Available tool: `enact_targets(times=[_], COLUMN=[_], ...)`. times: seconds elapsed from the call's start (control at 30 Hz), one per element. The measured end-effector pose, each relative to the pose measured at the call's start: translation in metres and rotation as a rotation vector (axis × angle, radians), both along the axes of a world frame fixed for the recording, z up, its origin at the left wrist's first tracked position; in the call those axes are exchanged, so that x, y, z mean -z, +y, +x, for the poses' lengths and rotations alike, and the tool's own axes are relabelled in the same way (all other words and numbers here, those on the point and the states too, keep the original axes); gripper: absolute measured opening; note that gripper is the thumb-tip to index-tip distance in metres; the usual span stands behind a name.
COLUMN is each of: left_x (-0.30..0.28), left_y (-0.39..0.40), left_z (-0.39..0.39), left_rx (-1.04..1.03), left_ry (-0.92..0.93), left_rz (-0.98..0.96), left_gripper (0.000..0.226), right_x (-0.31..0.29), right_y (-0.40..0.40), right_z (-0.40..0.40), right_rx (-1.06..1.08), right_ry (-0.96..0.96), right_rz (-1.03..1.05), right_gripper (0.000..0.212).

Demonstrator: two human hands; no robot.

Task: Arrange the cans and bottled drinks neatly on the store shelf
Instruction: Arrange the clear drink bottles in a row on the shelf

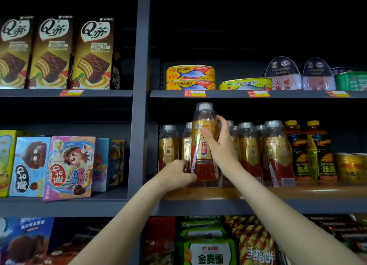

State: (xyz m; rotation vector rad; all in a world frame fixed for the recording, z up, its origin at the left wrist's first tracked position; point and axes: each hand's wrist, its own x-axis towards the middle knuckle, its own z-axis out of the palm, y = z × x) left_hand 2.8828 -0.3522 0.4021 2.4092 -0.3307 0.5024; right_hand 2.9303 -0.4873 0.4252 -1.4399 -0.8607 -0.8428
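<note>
1. At a dark store shelf (218,193) of drinks, we lift one bottle (204,143) above its row.
2. Our right hand (220,143) grasps its label; our left hand (176,175) grips its base.

arms: 2, bare to the elbows | sleeves: none visible | hands (198,161): ungloved, no rings, no watch

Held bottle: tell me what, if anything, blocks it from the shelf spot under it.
Nothing visible blocks it. The held bottle sits gripped by the left hand at its base and the right hand on its label, just above the wooden shelf. Neighbouring bottles stand beside and behind, not under it.
</note>
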Motion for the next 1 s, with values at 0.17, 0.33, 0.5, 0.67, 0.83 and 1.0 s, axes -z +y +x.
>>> enact_targets(times=[0.17, 0.33, 0.5, 0.67, 0.83, 1.0], left_x=[-0.008, -0.017, -0.015, -0.011, -0.008, -0.004], left_y=[-0.001, -0.007, -0.003, 0.006, 0.005, -0.004], left_z=[0.005, 0.009, 0.011, 0.0, 0.002, 0.009], left_rx=[0.007, 0.033, -0.009, 0.17, 0.162, 0.118], left_ry=[0.112, 0.187, 0.144, 0.027, -0.065, -0.067], left_rz=[0.006, 0.031, -0.031, -0.134, -0.122, -0.065], left_gripper=[0.029, 0.018, 0.006, 0.059, 0.091, 0.098], right_x=[0.0, 0.002, -0.002, 0.012, 0.023, 0.026], right_y=[-0.018, -0.007, 0.003, 0.009, 0.011, -0.017], right_z=[-0.002, -0.002, 0.006, 0.007, 0.002, -0.008], right_rx=[0.026, 0.079, 0.095, 0.204, 0.306, 0.436], right_ry=[-0.022, -0.038, 0.03, 0.039, -0.051, -0.152], right_rz=[0.016, -0.042, -0.108, -0.2, -0.248, -0.502], right_gripper=[0.057, 0.061, 0.064, 0.064, 0.059, 0.067])
